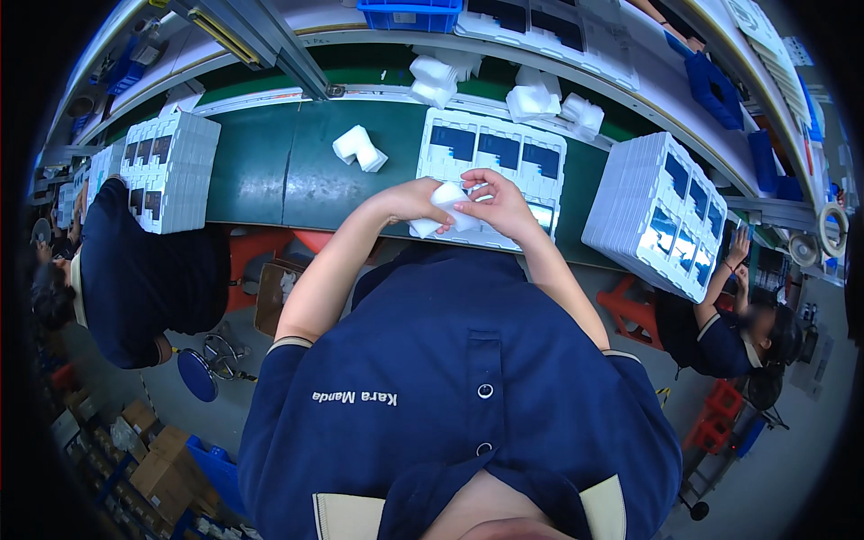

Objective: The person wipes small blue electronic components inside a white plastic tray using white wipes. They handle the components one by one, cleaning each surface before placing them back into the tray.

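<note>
Just in front of my body, a soft white foam piece (454, 195), folded or bunched, is between my hands. My left hand (416, 203) grips it from the left, fingers partly hidden beneath it. With thumb and curled fingers, my right hand (498, 205) holds its right side. Both hands are over the near part of a white moulded tray (493, 125), whose pockets hold dark, flat, glossy panels (498, 151). Whether anything lies inside the foam cannot be made out. Another white foam piece (360, 149) lies on the green bench to the left of the tray.
Stacked white trays with panels stand left (193, 171) and right (630, 193) on the green bench (247, 162). Bunches of white foam (533, 94) lie along its back. Above runs a shelf with a blue bin (409, 16). Co-workers sit at left (157, 270) and right (720, 337).
</note>
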Demonstrator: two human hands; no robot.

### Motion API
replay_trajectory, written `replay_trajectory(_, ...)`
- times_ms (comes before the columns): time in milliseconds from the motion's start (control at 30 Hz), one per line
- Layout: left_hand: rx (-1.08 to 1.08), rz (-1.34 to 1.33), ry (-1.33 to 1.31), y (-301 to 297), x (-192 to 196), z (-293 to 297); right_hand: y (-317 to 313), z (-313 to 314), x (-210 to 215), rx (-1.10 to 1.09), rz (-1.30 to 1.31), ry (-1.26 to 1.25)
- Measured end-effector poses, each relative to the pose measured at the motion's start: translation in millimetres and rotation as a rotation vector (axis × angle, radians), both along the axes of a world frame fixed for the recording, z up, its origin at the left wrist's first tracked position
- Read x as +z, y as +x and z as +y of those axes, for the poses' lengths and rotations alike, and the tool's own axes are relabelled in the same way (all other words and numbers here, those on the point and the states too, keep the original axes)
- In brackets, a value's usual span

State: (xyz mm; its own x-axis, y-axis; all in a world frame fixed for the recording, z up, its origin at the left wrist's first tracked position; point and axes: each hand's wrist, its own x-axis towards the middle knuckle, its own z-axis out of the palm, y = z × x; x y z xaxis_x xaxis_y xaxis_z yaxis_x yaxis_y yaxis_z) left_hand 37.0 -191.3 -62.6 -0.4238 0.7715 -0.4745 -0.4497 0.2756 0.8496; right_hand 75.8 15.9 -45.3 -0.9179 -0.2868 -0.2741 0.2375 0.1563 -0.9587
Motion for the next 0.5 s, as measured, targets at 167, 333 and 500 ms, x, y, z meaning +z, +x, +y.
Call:
replay_trajectory(167,0.251,0.053,-0.075,7.3,-9.5,3.7,0.9,-1.3,-25.8,-0.108,-0.010,0.021)
replay_trajectory(333,0.535,-0.013,-0.039,18.7,-26.0,5.8,0.3,3.9,-61.9,-0.180,-0.157,-0.021)
replay_trajectory(500,0.821,-0.120,0.013,15.8,-58.3,-7.0,0.7,12.2,-96.1,-0.281,-0.197,-0.084)
